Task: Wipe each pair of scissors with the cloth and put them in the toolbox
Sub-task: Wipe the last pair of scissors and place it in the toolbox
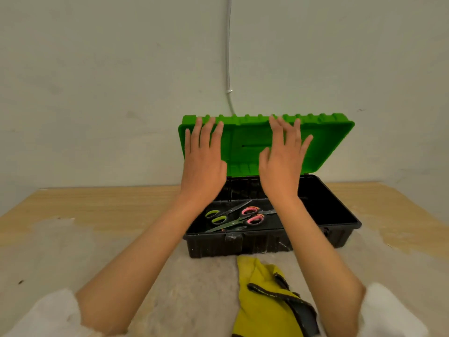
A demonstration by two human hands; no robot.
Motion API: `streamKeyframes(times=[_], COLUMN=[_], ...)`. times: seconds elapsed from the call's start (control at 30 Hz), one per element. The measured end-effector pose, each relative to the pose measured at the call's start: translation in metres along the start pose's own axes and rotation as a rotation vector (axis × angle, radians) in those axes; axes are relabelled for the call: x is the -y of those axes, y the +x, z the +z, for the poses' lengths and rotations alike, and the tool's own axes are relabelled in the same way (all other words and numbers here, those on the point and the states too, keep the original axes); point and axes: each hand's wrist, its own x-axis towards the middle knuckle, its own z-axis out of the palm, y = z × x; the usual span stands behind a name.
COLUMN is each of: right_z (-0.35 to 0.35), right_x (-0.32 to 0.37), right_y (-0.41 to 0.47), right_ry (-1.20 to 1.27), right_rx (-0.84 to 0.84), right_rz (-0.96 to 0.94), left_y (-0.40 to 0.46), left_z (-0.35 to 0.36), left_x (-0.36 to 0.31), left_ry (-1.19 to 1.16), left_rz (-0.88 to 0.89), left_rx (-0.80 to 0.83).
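A black toolbox (340, 215) stands on the table with its green lid (332, 139) raised upright. Inside lie green-handled scissors (216, 217) and pink-handled scissors (252, 216), blades crossing. My left hand (204, 164) and my right hand (281, 164) are both stretched out in front of the lid, fingers straight and spread, fingertips near its top edge. I cannot tell whether they touch the lid. A yellow cloth (262, 295) with dark trim lies crumpled in front of the toolbox.
The wooden table (85, 205) has a pale worn patch across its front. A plain wall rises behind the toolbox, with a white cable (228, 57) running down it. White sleeves show at the bottom corners.
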Motion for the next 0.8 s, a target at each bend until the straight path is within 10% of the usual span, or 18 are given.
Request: streamKeyframes(times=[0.8], right_z=[-0.081], right_x=[0.018], right_y=[-0.230], right_ry=[-0.103], right_rx=[0.561], right_rz=[0.281], left_y=[-0.220], left_z=[-0.018], left_x=[-0.050], left_ry=[-0.207], left_rz=[-0.205], left_rx=[0.339])
